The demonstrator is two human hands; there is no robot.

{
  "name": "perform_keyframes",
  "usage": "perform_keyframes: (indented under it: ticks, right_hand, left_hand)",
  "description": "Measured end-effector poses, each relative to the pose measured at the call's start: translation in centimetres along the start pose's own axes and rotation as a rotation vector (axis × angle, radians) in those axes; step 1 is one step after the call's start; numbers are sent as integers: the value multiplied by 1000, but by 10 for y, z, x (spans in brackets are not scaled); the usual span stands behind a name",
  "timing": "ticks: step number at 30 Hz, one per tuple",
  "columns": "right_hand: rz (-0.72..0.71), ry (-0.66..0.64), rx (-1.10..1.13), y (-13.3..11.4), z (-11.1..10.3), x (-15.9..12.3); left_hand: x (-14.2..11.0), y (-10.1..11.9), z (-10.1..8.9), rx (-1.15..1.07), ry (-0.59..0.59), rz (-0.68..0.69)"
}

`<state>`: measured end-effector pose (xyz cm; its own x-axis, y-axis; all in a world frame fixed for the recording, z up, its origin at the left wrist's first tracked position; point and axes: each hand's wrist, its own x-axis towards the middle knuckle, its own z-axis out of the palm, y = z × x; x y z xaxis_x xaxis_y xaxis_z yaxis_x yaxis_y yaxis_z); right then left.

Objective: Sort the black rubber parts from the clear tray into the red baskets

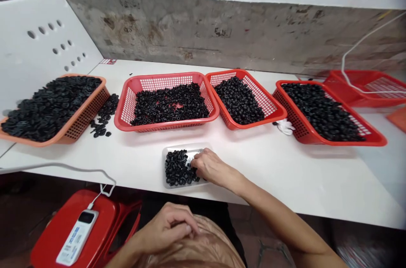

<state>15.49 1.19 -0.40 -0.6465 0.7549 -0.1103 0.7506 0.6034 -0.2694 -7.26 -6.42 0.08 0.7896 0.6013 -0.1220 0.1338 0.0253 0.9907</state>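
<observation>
Curling the left hand (168, 225) loosely above a tan satiny shirt (203, 247), no object showing in its fingers, beside a red stool (104, 213) bearing a white power bank (77, 236). Resting the right hand (211, 166) half-closed on a heap of small black rings (178, 168) in a clear plastic tray (180, 146) near the edge of a white table (301, 183), any ring between the fingers impossible to tell. Farther off, three red baskets (165, 126) and an orange basket (90, 118) heaped with more rings, against a stained concrete wall (190, 35).
</observation>
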Motion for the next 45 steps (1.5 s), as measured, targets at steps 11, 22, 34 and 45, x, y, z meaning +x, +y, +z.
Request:
perform_keyframes:
  ticks: [11, 22, 34, 45]
  right_hand:
    - [-24, 37, 109, -38, -8, 39]
    - [162, 104, 497, -21, -27, 38]
    - [281, 80, 1595, -21, -45, 17]
    - [360, -79, 22, -11, -23, 28]
  left_hand:
    - [-8, -19, -19, -163, 860, 26]
    - [3, -2, -24, 207, 849, 82]
    - [62, 33, -22, 164, 935, 244]
    - [50, 9, -28, -225, 825, 27]
